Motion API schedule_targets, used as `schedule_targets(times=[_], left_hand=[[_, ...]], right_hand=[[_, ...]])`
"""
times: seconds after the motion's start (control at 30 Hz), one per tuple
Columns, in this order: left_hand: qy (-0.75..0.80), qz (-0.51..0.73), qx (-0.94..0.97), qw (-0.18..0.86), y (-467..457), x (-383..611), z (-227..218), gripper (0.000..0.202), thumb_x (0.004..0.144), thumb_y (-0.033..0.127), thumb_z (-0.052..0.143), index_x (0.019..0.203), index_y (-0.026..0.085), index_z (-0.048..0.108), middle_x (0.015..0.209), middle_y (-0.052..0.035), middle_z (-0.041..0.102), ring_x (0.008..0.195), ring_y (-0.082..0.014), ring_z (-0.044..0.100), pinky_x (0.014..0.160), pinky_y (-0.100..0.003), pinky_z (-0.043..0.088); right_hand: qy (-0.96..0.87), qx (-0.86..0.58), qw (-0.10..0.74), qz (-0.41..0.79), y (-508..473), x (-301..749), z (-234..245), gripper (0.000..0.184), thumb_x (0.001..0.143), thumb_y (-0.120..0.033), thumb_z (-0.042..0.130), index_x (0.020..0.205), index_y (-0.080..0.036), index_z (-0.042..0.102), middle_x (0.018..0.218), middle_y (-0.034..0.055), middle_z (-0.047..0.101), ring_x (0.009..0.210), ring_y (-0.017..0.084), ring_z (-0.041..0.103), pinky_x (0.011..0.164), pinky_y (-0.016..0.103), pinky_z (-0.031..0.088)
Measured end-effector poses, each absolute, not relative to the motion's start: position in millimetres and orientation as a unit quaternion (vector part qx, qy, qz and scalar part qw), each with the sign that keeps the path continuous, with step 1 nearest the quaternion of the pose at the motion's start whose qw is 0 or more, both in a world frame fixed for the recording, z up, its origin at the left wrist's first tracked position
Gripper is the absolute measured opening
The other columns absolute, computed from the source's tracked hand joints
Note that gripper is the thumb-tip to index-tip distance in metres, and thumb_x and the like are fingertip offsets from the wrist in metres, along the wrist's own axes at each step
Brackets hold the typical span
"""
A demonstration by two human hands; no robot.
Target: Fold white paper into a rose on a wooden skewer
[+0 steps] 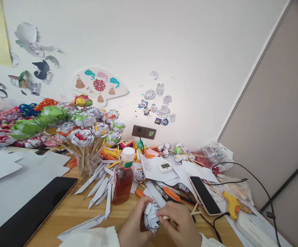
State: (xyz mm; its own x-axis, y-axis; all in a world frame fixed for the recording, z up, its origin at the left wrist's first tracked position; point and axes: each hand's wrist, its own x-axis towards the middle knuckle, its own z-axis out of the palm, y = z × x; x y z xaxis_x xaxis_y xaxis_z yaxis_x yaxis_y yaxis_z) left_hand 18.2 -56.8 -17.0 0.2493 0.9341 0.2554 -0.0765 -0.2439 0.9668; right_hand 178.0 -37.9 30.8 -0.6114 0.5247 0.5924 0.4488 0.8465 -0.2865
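A white folded-paper flower (152, 216) with layered, pointed petals sits low in the middle of the head view. My left hand (134, 224) is closed around its left side, thumb on top and fingers underneath. My right hand (181, 223) is closed at the flower's right side, its fingertips touching the petals. Between those fingers shows a short piece of pale wooden stick (165, 217); how it meets the flower is hidden. Just beyond my hands lie dark-handled pliers (161, 190) and an orange folded paper piece (171, 194).
A bottle of amber liquid (123, 181) stands left of my hands. Folded white paper strips (97, 188), a phone (205, 195), a yellow glue gun (231, 204) and a black tablet (35, 212) surround them. Behind is a vase (85, 164) of paper flowers. A black cable (264, 192) loops at right.
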Motion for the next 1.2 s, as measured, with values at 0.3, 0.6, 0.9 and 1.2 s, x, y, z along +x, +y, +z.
schedule_targets(times=[0.3, 0.6, 0.9, 1.2], left_hand=[[0.15, 0.53, 0.489, 0.677, -48, 16, -17, 0.063, 0.06, 0.031, 0.071, 0.116, 0.024, 0.043, 0.115, -0.0078, 0.051, 0.112, -0.0254, 0.04, 0.093, -0.036, 0.029], [0.232, 0.506, 0.442, 0.704, -46, 10, -26, 0.044, 0.075, 0.042, 0.052, 0.116, 0.027, 0.045, 0.109, -0.005, 0.055, 0.099, -0.0228, 0.048, 0.078, -0.035, 0.041], [0.179, 0.503, 0.381, 0.755, -50, 14, -9, 0.036, 0.071, 0.036, 0.06, 0.107, 0.03, 0.054, 0.098, -0.0022, 0.058, 0.083, -0.0168, 0.051, 0.069, -0.027, 0.041], [0.197, 0.503, 0.402, 0.74, -50, 12, -13, 0.047, 0.069, 0.046, 0.057, 0.111, 0.024, 0.052, 0.109, -0.0062, 0.056, 0.095, -0.024, 0.05, 0.071, -0.03, 0.039]], right_hand=[[-0.866, -0.299, 0.395, 0.062, -33, 181, 27, 0.019, 0.083, -0.024, 0.039, 0.083, -0.021, 0.057, 0.067, 0.0006, 0.06, 0.06, 0.013, 0.055, 0.055, 0.023, 0.04], [-0.854, -0.286, 0.434, 0.022, -35, 179, 28, 0.017, 0.081, -0.022, 0.04, 0.085, -0.021, 0.057, 0.068, 0.001, 0.062, 0.059, 0.013, 0.057, 0.055, 0.022, 0.043], [-0.872, -0.28, 0.401, -0.037, -31, 183, 21, 0.02, 0.084, -0.021, 0.035, 0.084, -0.021, 0.055, 0.066, 0.0008, 0.06, 0.059, 0.014, 0.056, 0.053, 0.023, 0.039], [-0.858, -0.3, 0.408, -0.091, -33, 176, 17, 0.021, 0.085, -0.025, 0.038, 0.074, -0.021, 0.056, 0.055, -0.002, 0.055, 0.049, 0.012, 0.05, 0.048, 0.023, 0.031]])
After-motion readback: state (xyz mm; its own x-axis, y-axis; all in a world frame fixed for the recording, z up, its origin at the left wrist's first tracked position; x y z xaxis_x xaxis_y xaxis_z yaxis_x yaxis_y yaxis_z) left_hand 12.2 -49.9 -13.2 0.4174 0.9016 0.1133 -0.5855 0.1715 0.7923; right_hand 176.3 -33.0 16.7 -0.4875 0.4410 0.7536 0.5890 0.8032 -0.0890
